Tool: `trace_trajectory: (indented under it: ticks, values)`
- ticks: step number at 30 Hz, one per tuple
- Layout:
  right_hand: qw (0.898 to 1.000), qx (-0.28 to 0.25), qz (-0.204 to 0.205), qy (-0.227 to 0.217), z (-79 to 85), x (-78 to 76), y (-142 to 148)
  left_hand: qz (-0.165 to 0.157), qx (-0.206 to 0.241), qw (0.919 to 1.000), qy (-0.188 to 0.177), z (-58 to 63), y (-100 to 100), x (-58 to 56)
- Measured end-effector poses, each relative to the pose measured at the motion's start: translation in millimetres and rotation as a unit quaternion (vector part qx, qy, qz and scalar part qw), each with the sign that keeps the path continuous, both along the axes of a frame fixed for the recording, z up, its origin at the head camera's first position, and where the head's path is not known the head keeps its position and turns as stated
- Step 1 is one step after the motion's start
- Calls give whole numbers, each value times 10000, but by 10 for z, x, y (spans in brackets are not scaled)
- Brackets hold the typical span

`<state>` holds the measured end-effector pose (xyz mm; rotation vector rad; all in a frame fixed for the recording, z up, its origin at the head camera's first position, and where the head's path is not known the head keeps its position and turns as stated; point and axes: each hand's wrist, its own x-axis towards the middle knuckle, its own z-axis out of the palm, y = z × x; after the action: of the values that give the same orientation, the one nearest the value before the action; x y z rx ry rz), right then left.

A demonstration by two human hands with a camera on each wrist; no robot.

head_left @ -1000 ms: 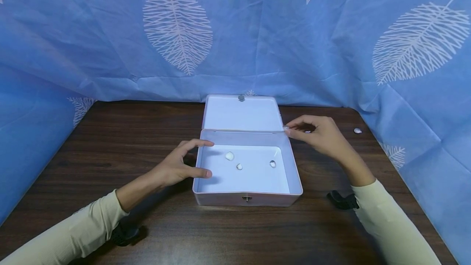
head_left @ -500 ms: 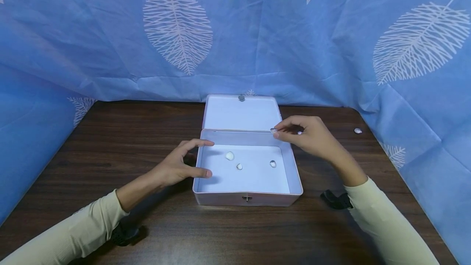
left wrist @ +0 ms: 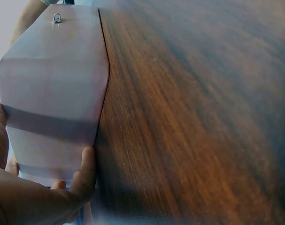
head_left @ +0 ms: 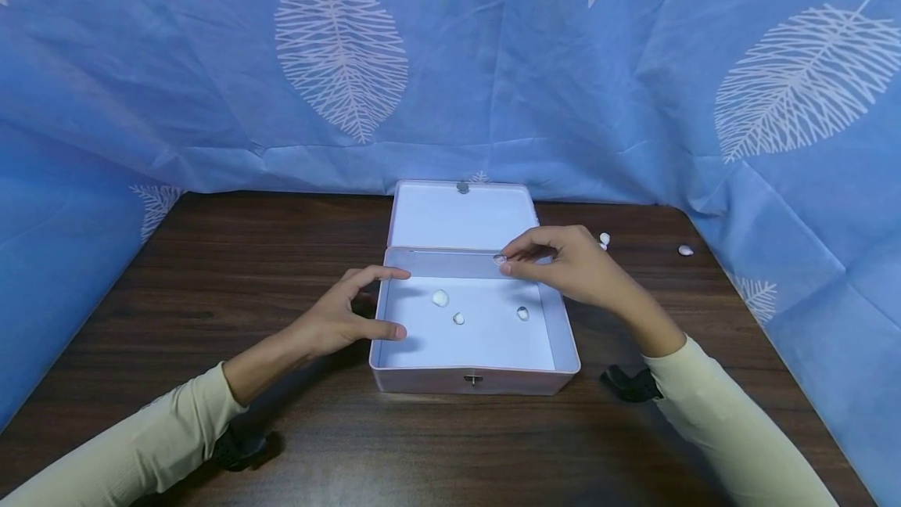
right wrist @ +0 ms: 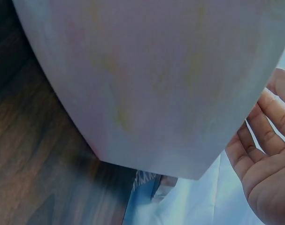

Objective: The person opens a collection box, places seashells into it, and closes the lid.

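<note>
A pale metal box (head_left: pixel 473 382) sits on the table with its lid (head_left: pixel 463 216) tipped back. My left hand (head_left: pixel 331 319) straddles the left wall, thumb and forefinger reaching over the rim; in the left wrist view other fingers (left wrist: pixel 87 161) press the outer wall. Above the back right part of the box, my right hand (head_left: pixel 563 257) pinches a small clear, shiny pebble (head_left: pixel 500 259) between thumb and forefinger. Inside lie a white pebble (head_left: pixel 439 298), a smaller whitish one (head_left: pixel 458 318) and a clear dark-edged one (head_left: pixel 522 314). The right wrist view hides the pinched pebble behind the box wall (right wrist: pixel 151 84).
Small white pebble-like pieces (head_left: pixel 604 241) lie on the dark wooden table (head_left: pixel 281 233) behind my right hand. Another white piece (head_left: pixel 685 250) is farther right, near the edge. Blue cloth (head_left: pixel 535 84) with leaf prints hangs around the back and sides.
My right hand has moved left and slightly nearer, bringing the pinched pebble from the box's right edge to above its interior. White pieces behind it are uncovered. My left hand stays put.
</note>
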<state>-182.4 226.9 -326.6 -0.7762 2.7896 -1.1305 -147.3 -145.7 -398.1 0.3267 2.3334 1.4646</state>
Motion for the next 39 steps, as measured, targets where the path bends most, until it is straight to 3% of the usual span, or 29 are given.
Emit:
trace_trajectory:
  ticks: [19,39]
  values:
    - [9995,96,67,-307,-34,-25,-49,12,14,10000,-5,9,4,7]
    - [9979,-94,-505,-384,-102,-3,292,-95,-45,9999,24,31,-11,2]
